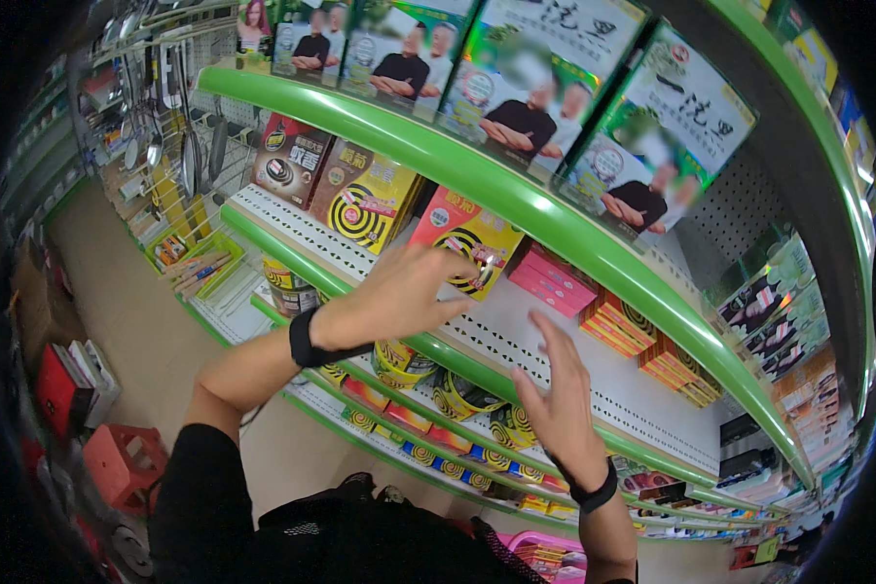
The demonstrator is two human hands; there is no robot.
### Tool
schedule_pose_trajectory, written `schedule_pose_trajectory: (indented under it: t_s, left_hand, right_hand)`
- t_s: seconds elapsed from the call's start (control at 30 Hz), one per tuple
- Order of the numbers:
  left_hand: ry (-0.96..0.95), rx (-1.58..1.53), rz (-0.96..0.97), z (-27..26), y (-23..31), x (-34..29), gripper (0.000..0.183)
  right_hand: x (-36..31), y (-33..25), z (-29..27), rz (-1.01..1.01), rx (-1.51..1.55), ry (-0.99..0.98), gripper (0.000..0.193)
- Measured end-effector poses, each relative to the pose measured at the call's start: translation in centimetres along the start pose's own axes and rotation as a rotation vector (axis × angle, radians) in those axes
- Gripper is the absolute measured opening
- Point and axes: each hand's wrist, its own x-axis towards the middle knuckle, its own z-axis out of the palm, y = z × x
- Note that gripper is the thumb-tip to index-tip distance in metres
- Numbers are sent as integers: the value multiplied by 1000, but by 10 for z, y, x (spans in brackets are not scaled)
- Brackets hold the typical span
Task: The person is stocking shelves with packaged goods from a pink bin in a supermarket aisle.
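My left hand (404,297) reaches over the middle shelf, in front of a red and yellow box of mosquito coils (467,238). Its thumb and fingers are apart, and it covers the box's lower left part; whether the fingertips touch the box I cannot tell. My right hand (563,404) is raised over the shelf's front edge with fingers spread, holding nothing. Beyond it lie a stack of pink boxes (552,279) and stacks of orange boxes (616,323). Left of the red and yellow box stand a brown and yellow coil box (362,200) and a dark brown box (290,161).
A green shelf edge (389,127) runs above my hands, carrying large boxes (545,78). Lower shelves hold round tubs (401,362) and small packs. Ladles (154,146) hang at the left. A red stool-like item (125,462) stands on the floor; a pink basket (545,545) is below me.
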Motion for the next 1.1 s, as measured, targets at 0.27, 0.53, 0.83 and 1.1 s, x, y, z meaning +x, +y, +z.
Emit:
schedule_pose_trajectory:
  t_s: [0.27,0.53,0.83,1.1]
  left_hand:
    - [35,248,136,4,-31,62,60]
    - [213,442,310,41,-68,68,68]
    - [222,419,383,-10,-31,44,45]
    - [-199,438,230,-21,-24,11,29]
  right_hand:
    - [94,45,8,81,-336,-49,72]
    - [100,55,33,98,-301,-32,68]
    - [80,5,30,-12,-335,104,50]
    - [64,-28,60,13,-309,26,42]
